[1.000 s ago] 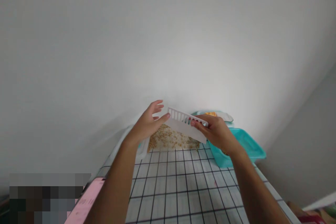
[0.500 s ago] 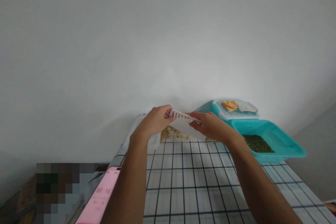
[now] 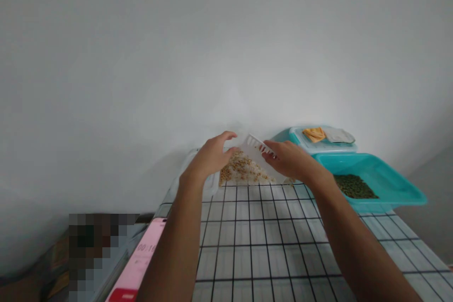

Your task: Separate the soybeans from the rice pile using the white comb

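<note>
Left hand (image 3: 211, 155) empty, right hand (image 3: 287, 158) alone grips slotted tray (image 3: 257, 155); slipping could scatter grains (image 3: 242, 167) at far edge of bench (image 3: 243, 233).

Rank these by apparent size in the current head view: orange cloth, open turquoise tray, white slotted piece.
1. Open turquoise tray
2. White slotted piece, partly hidden by the right hand
3. Orange cloth

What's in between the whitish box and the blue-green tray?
Head view: pale and yellowish grains lie between the whitish box and blue-green tray, with a white slotted tool in the right hand there.
</note>
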Demonstrator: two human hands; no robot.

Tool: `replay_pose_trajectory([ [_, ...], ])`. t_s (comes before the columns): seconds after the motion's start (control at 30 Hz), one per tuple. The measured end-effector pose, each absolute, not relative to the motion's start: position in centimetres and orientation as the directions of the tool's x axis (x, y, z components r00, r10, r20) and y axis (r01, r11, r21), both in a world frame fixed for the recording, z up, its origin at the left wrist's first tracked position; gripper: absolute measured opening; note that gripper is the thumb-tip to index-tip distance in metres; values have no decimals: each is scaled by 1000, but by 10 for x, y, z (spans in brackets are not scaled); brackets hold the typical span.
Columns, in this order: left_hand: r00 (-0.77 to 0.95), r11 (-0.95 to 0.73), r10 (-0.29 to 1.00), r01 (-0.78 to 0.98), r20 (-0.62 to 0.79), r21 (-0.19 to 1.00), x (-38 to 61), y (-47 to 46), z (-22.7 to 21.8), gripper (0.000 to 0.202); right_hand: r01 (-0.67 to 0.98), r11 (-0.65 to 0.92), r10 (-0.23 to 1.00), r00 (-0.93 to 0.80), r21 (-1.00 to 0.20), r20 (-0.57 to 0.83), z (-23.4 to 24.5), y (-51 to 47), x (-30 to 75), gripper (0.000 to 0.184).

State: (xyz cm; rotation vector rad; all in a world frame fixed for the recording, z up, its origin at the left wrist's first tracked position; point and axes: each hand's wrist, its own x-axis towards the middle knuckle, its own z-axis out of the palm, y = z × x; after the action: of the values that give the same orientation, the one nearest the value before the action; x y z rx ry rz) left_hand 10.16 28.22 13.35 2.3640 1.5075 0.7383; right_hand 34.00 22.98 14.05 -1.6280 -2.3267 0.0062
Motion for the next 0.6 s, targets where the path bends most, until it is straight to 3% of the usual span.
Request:
replay_pose_trajectory([
  [0.13,66,-117,986,925,150,361,74,302,114,47,908,356,918,-296,-220,263,140,234,341,27],
  [0.27,-120,96,992,936,49,339,61,315,93,53,864,315,946,-252,-392,205,131,239,327,26],
  [0.4,-159,137,987,925,34,355,63,316,94,47,768,234,972,-188,-596,139,116,244,308,25],
  [0.6,-115,110,993,905,-13,411,59,315,88,38,716,203,977,-195,-668,88,111,260,280,25],
])
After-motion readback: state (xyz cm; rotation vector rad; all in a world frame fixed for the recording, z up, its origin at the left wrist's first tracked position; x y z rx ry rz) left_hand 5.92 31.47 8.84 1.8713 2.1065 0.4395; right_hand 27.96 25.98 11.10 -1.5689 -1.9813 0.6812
